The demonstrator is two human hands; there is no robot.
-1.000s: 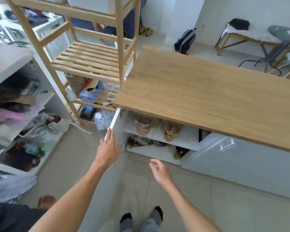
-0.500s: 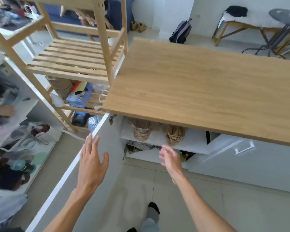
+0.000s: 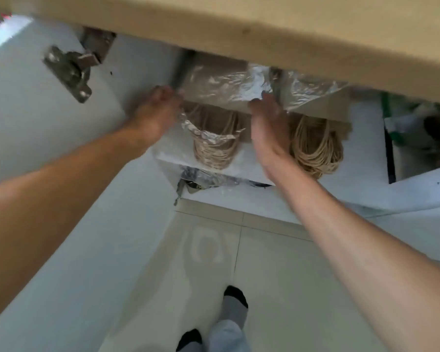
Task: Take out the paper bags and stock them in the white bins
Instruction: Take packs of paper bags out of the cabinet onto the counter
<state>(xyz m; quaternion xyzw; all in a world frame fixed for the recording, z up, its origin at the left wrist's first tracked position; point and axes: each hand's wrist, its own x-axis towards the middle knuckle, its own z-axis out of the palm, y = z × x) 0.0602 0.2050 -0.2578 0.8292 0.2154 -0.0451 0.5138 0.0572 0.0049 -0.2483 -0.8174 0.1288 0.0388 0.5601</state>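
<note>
Two stacks of brown paper bags in clear plastic wrap lie on the upper shelf of the open white cabinet. The left stack (image 3: 219, 85) has its twine handles (image 3: 215, 146) hanging over the shelf edge. The right stack (image 3: 313, 92) also shows a bunch of handles (image 3: 315, 151). My left hand (image 3: 155, 113) is at the left end of the left stack, fingers curled on the plastic. My right hand (image 3: 269, 125) presses against that stack's right side, between the two stacks. No white bins are in view.
The wooden countertop (image 3: 264, 29) overhangs the shelf from above. The open cabinet door (image 3: 36, 123) with its metal hinge (image 3: 71, 69) stands at the left. A lower shelf (image 3: 214, 179) holds crumpled plastic. Another door (image 3: 422, 179) hangs open at the right. Tiled floor (image 3: 264, 275) lies below.
I have bent down close to the cabinet. Both hands have gone from the air in front of it to either side of the left wrapped stack.
</note>
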